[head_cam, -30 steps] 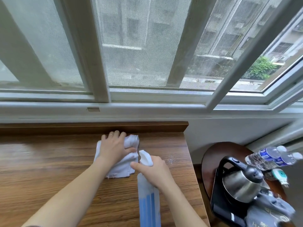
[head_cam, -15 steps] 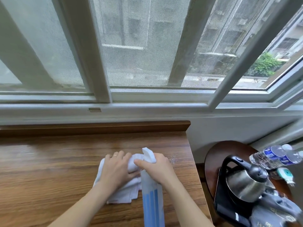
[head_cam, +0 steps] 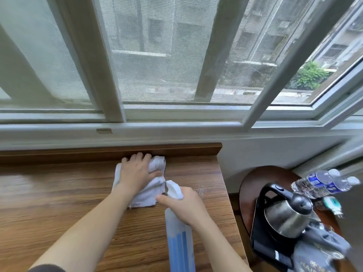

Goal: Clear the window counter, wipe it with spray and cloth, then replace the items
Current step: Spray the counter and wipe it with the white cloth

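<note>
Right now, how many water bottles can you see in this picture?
2. Both lie side by side on the round side table at the right, behind the kettle: the nearer bottle and the farther bottle. Others may be hidden past the frame edge.

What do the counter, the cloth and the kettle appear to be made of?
Counter: wood or wood-look laminate, brown with grain lines and a soft sheen; which one is unclear. Cloth, under the left hand: white woven fabric, soft and creased, likely cotton. Kettle: brushed metal body, probably stainless steel, with a black handle and lid that look plastic.
</note>
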The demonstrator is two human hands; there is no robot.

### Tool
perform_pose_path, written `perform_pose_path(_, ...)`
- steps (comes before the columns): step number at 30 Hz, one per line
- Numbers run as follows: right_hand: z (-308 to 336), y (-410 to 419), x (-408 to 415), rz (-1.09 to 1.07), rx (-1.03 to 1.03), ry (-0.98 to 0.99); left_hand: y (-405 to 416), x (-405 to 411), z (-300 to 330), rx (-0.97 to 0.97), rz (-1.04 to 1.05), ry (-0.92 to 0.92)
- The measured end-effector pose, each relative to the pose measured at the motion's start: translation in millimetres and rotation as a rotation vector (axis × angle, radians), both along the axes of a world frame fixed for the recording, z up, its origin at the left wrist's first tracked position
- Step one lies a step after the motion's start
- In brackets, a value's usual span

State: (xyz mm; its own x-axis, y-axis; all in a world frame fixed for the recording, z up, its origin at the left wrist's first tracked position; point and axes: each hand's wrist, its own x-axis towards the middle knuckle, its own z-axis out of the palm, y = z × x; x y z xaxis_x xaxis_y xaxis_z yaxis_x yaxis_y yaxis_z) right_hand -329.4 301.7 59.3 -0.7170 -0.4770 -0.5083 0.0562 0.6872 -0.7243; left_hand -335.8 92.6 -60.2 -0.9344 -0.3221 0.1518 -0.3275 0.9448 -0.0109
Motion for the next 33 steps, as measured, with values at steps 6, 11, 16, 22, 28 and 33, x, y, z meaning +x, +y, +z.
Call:
perform_pose_path(6,5,13,3,-0.024,-0.025,0.019,3,6,6,-0.004,0.002,-0.06)
perform_pose_path(11,4,27,6,-0.067,-0.027,-0.009,18,29,17,0.041,-0.03,-0.094)
perform_pose_path(16,12,42,11,-0.085,-0.058,-0.004,47,73,8,0.056,-0.131,-0.018)
perform_pose_path(22,16,62,16,-0.128,-0.029,-0.006,70,111,-2,0.02,-0.1,0.044)
perform_pose_path(28,15,76,13,-0.118,0.012,-0.009,71,105,-8,0.055,-0.036,0.095)
perform_pose_path(33,16,80,10,-0.076,0.053,0.016,73,106,-8,0.059,0.008,0.126)
